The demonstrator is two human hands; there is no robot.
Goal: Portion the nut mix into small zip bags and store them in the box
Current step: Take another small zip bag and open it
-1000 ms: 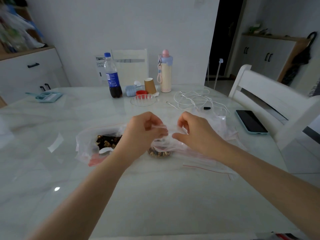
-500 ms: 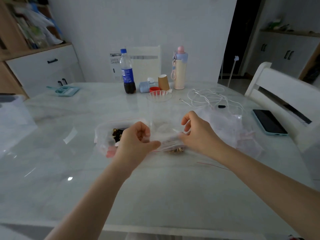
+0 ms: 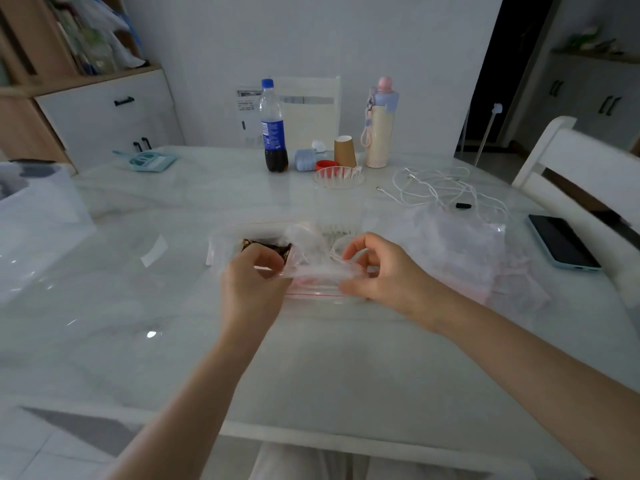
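Just this side of the big nut bag (image 3: pixel 249 245), the small zip bag (image 3: pixel 318 280) lies sideways over the counter (image 3: pixel 311 375), its red seal line running hand to hand. Left hand (image 3: pixel 251 284) pinches one end, right hand (image 3: pixel 379 271) the other. Looks like sealing's next; storage box (image 3: pixel 38 223) sits well off beyond the left hand, so that one's closer.

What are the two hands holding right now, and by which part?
Both hold one small zip bag by its top edge: the left hand pinches the left end, the right hand the right end, near the red zip line.
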